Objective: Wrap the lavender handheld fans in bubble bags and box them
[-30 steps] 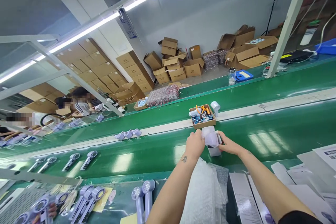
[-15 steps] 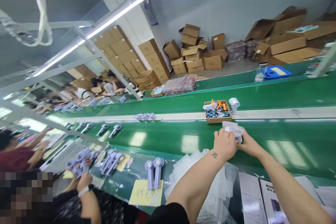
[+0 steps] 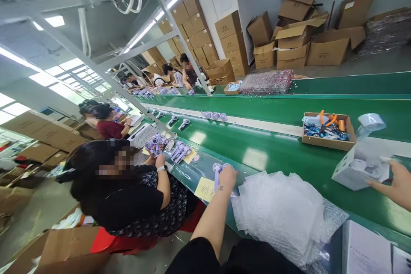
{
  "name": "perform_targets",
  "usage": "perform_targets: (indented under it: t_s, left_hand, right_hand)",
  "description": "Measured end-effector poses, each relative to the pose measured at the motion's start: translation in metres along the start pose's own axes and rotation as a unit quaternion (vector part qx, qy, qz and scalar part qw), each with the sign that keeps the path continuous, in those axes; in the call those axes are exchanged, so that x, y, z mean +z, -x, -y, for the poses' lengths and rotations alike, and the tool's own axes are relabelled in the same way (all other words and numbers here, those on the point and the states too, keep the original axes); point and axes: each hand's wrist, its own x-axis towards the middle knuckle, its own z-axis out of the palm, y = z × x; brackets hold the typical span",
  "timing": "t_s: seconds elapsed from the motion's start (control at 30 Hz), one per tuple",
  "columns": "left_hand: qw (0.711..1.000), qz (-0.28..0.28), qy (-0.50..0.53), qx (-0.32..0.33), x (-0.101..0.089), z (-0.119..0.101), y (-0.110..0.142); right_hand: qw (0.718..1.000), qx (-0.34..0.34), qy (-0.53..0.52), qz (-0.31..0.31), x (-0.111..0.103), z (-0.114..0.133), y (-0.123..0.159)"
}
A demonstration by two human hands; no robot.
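Observation:
My right hand grips the edge of an open white box over the green belt, thumb and fingers on its near right side. Clear or white packing shows in the box's opening. My left hand is closed around one of two upright-laid purple handheld fans on the bench; its round head just shows beside my knuckles, the handle hidden. The other purple handheld fan lies just left of it, by a yellow paper note with handwriting.
A stack of bubble-wrap bags lies between my arms. Ahead stand a carton of small blue parts and orange-handled tool and a translucent round-topped object. A co-worker sits close at left, handling purple fans.
The view has swung left. My hands, together at the white box before, are now apart: the left has moved to the purple fans, the right stays on the box, which now shows its opening.

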Motion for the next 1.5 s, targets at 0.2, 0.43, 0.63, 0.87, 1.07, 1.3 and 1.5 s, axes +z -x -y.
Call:
perform_targets:
  t_s: [0.2, 0.43, 0.63, 0.87, 1.07, 1.3, 1.5]
  left_hand:
    - [0.995, 0.076, 0.042, -0.049, 0.017, 0.066, -0.013]
    - [0.929, 0.215, 0.267, 0.140, 0.043, 0.019, 0.054]
    - [0.823, 0.083, 0.181, 0.532, 0.072, 0.002, 0.104]
    - [0.803, -0.042, -0.057, 0.592, 0.082, -0.007, 0.078]
    - [0.775, 0.085, 0.131, 0.613, 0.039, -0.035, 0.093]
    - [0.712, 0.142, 0.164, 0.668, 0.009, -0.036, 0.094]
    - [0.648, -0.016, 0.108, 0.754, 0.010, -0.024, 0.101]
  right_hand:
    - [0.998, 0.066, -0.022, -0.004, -0.041, 0.126, 0.071]
    - [0.752, 0.267, -0.533, 0.281, 0.035, 0.239, 0.168]
    - [0.677, 0.298, -0.670, 0.060, 0.040, 0.234, 0.181]
    - [0.652, 0.336, -0.667, 0.135, -0.014, 0.202, 0.242]
    - [0.668, 0.312, -0.650, 0.183, 0.010, 0.236, 0.279]
    - [0.661, 0.289, -0.666, 0.190, 0.009, 0.235, 0.272]
    - [0.654, 0.293, -0.681, 0.146, 0.023, 0.246, 0.276]
